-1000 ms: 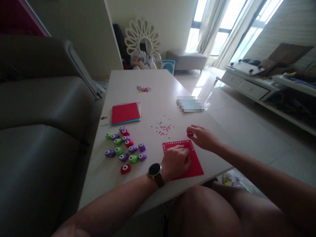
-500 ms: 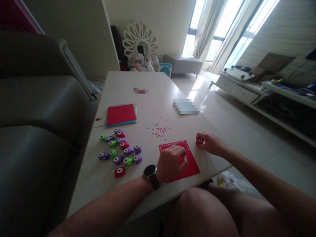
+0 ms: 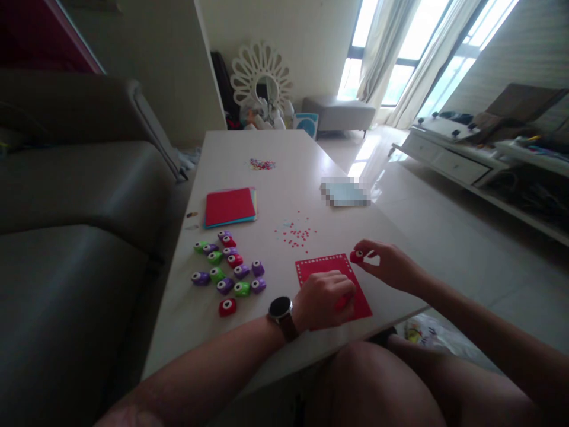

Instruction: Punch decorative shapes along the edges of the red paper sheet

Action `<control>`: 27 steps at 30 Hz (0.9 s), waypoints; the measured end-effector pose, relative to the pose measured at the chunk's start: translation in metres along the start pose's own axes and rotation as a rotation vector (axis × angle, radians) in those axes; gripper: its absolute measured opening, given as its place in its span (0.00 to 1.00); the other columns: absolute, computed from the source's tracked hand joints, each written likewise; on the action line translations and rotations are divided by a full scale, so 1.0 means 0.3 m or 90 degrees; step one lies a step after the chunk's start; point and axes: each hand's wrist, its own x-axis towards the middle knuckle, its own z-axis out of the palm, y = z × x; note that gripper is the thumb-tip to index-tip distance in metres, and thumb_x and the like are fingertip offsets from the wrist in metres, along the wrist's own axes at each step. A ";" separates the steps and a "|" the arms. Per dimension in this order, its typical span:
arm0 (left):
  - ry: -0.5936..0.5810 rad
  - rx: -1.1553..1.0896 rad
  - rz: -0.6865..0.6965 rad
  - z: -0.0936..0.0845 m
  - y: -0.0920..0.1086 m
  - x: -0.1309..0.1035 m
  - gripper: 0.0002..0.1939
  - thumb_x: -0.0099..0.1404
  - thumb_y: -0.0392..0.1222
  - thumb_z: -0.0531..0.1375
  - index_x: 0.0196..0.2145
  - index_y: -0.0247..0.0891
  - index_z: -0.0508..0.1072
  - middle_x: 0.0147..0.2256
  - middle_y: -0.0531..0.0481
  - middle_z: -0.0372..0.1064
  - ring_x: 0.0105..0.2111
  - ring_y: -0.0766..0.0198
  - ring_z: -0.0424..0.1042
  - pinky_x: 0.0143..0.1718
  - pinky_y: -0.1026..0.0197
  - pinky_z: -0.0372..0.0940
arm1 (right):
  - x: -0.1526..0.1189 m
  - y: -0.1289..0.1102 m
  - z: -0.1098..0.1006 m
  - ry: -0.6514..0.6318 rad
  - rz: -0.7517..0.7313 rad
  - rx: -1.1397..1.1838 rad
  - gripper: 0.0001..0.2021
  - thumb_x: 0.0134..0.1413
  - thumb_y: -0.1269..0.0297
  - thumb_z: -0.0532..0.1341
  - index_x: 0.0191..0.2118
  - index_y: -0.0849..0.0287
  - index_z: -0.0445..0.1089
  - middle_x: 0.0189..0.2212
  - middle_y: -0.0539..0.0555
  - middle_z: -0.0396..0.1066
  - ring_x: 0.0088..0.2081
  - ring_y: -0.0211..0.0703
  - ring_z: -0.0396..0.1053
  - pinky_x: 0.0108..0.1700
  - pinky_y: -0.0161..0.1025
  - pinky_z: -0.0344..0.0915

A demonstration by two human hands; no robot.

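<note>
A sheet of red paper lies near the front edge of the table, with a row of small punched holes along its far edge and beside its corners. My left hand, wearing a watch, rests on the sheet with curled fingers; the fingertips are partly hidden. Between the thumb and fingers of my right hand is a small red craft punch, close beside the paper's upper right edge. Whether the punch touches the sheet, I cannot tell.
Several purple, green and red craft punches stand to the left. Behind them is a stack of coloured paper. Red and blue paper bits are scattered mid-table, with a multicoloured pile farther back. A pale blurred item lies at the right edge.
My right hand has brought the craft punch leftward, nearer the paper's right edge. My left hand stays over the sheet. The whole view has shifted slightly.
</note>
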 end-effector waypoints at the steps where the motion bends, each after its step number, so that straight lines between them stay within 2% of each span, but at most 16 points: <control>1: -0.019 0.002 0.028 0.000 0.000 -0.003 0.03 0.62 0.36 0.57 0.30 0.38 0.69 0.29 0.52 0.71 0.30 0.65 0.68 0.32 0.61 0.61 | 0.015 -0.035 0.011 0.001 -0.018 0.014 0.08 0.55 0.71 0.63 0.41 0.54 0.72 0.36 0.51 0.78 0.37 0.42 0.74 0.43 0.41 0.70; 4: -0.085 0.006 0.088 0.001 -0.005 -0.011 0.04 0.62 0.39 0.59 0.29 0.39 0.70 0.28 0.53 0.71 0.27 0.67 0.68 0.28 0.61 0.59 | 0.073 -0.140 0.055 -0.020 -0.056 0.035 0.08 0.54 0.74 0.62 0.39 0.55 0.72 0.37 0.52 0.77 0.38 0.41 0.73 0.43 0.40 0.68; 9: -0.146 0.023 0.120 0.006 -0.005 -0.018 0.07 0.63 0.41 0.59 0.27 0.39 0.72 0.27 0.53 0.75 0.28 0.66 0.72 0.29 0.61 0.61 | 0.206 -0.287 0.173 -0.142 -0.125 -0.030 0.10 0.51 0.77 0.63 0.38 0.56 0.72 0.37 0.52 0.75 0.39 0.41 0.70 0.42 0.38 0.63; 14: -0.138 0.029 0.178 0.016 -0.005 -0.032 0.12 0.62 0.45 0.61 0.22 0.40 0.70 0.23 0.55 0.73 0.26 0.65 0.71 0.31 0.59 0.63 | 0.322 -0.394 0.314 -0.216 -0.247 -0.076 0.05 0.56 0.72 0.65 0.39 0.57 0.72 0.39 0.54 0.75 0.40 0.42 0.68 0.41 0.37 0.61; 17: -0.100 0.004 0.213 0.023 -0.011 -0.037 0.14 0.63 0.47 0.61 0.22 0.40 0.70 0.24 0.54 0.74 0.28 0.64 0.73 0.33 0.59 0.64 | 0.352 -0.435 0.352 -0.237 -0.280 -0.038 0.09 0.57 0.67 0.68 0.43 0.58 0.72 0.41 0.55 0.75 0.41 0.43 0.69 0.41 0.38 0.62; 19: -0.090 -0.007 0.212 0.022 -0.010 -0.037 0.15 0.63 0.47 0.61 0.21 0.40 0.70 0.23 0.54 0.73 0.27 0.65 0.72 0.31 0.60 0.63 | 0.353 -0.436 0.335 -0.213 -0.287 -0.003 0.12 0.58 0.64 0.69 0.46 0.57 0.72 0.44 0.56 0.75 0.42 0.43 0.70 0.43 0.39 0.63; 22: -0.096 -0.008 0.190 0.013 -0.005 -0.033 0.16 0.64 0.46 0.59 0.20 0.41 0.67 0.19 0.55 0.68 0.23 0.67 0.69 0.25 0.60 0.58 | 0.322 -0.384 0.244 -0.156 -0.253 -0.003 0.09 0.60 0.64 0.67 0.45 0.57 0.72 0.44 0.56 0.75 0.41 0.42 0.70 0.43 0.40 0.64; 25: -0.048 -0.033 0.184 0.003 -0.003 -0.029 0.17 0.65 0.45 0.57 0.19 0.40 0.64 0.18 0.55 0.66 0.21 0.68 0.66 0.24 0.60 0.54 | 0.234 -0.286 0.116 -0.133 -0.182 -0.061 0.03 0.58 0.70 0.65 0.39 0.58 0.73 0.35 0.53 0.74 0.35 0.41 0.69 0.38 0.38 0.64; 27: -0.008 -0.060 0.171 -0.001 -0.006 -0.025 0.17 0.64 0.43 0.55 0.18 0.41 0.62 0.17 0.55 0.64 0.20 0.69 0.64 0.23 0.60 0.54 | 0.140 -0.223 0.045 -0.154 -0.177 -0.088 0.02 0.60 0.69 0.63 0.38 0.58 0.74 0.36 0.54 0.75 0.36 0.41 0.70 0.39 0.39 0.65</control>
